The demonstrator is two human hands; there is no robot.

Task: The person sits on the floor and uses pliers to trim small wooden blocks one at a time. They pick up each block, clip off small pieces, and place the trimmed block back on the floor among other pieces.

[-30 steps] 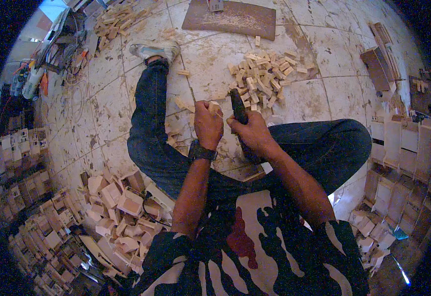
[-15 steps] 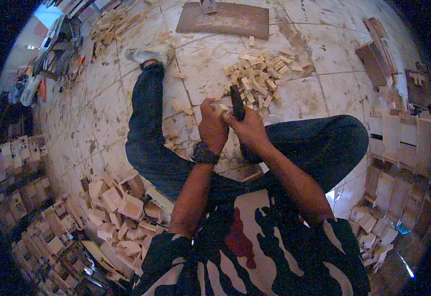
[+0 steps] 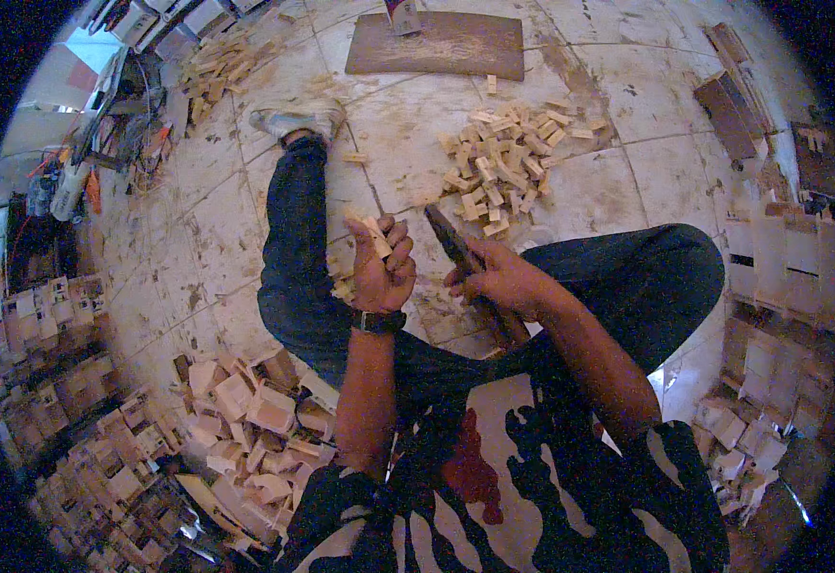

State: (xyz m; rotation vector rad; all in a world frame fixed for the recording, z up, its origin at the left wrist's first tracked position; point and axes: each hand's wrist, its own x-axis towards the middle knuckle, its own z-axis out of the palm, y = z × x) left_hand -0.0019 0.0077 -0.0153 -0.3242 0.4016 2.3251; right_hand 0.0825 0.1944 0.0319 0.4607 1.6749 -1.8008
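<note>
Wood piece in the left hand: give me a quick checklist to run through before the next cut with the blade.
1. Left hand has the small wood piece pinched firmly: ok, fingers wrap it, raised over the lap.
2. Right hand closed on the dark blade tool: ok.
3. Blade apart from the wood: ok, a gap shows between them.
4. Left fingertips out of the blade's path: cannot tell, the edge direction is too small to read.
5. Pile of cut wood blocks on the floor within reach ahead: ok.
6. Outstretched leg away from the tool tip: ok.
</note>
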